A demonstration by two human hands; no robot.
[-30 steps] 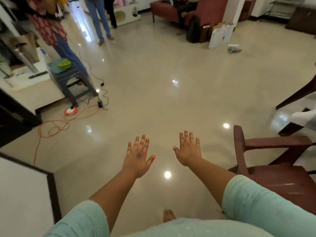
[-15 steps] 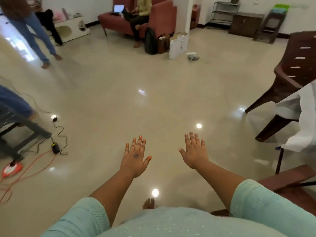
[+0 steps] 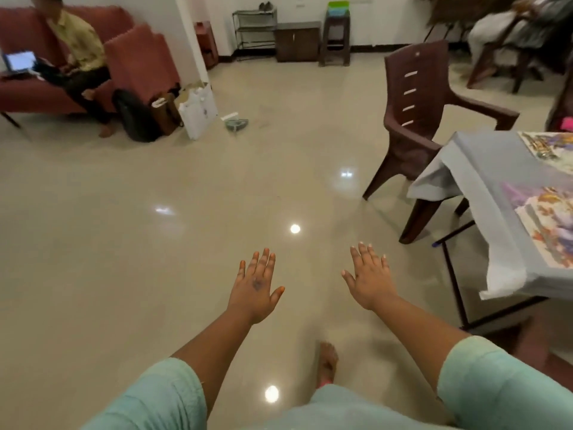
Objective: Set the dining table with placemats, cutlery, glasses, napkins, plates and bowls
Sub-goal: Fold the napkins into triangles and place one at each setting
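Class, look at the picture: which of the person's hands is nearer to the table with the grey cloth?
Right. The right hand hovers open over the floor just short of the table, which stands to its right; the left hand hovers farther off, beyond the right hand.

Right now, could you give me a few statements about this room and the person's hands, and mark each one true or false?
1. Both hands hold nothing. True: the left hand and the right hand are spread flat over the floor.
2. The table is at the person's left. False: it stands at the right, under a grey cloth.
3. Two patterned placemats already lie on the table. True.
4. Plates and bowls are laid out on the visible part of the table. False: only the placemats show there.
5. A brown plastic chair stands beside the table. True.
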